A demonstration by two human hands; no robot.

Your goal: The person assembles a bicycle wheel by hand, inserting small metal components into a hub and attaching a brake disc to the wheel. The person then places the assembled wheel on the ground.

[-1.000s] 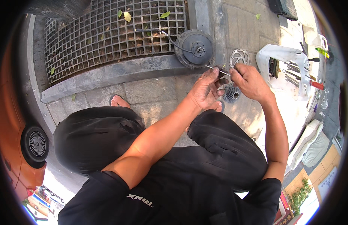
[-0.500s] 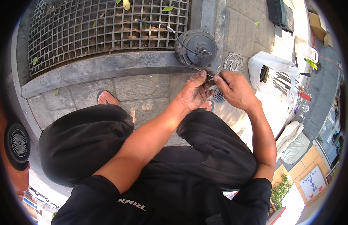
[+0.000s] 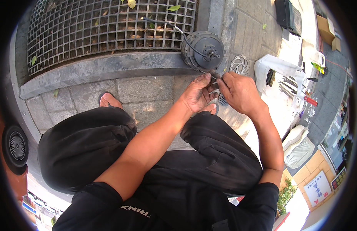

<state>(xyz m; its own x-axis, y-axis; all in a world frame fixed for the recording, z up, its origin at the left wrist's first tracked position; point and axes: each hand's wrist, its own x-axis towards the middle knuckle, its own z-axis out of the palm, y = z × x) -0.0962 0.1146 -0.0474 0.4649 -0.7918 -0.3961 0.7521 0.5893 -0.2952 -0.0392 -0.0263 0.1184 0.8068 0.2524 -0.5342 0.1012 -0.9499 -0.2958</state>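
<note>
My left hand is closed, thumb and fingertips pinching a thin metal rod whose kind I cannot make out. Its other end is between the closed fingers of my right hand; both sets of fingertips are dark with grime. Just beyond them a dark round hub motor rests against the stone kerb, its axle facing up. A black cable runs from the axle over the metal grating. Beside my right hand a silver brake disc lies on the paving. A toothed cassette is partly hidden below my fingers.
Metal grating strewn with leaves lies behind a raised kerb. At right, a cut-open white plastic container stands by several wrenches and a red-handled tool. A black case sits farther back. My knees are bent close below my hands.
My right fingers have shifted slightly around the rod, a little to the left. The hub motor and the rest appear nudged only by a small head movement.
</note>
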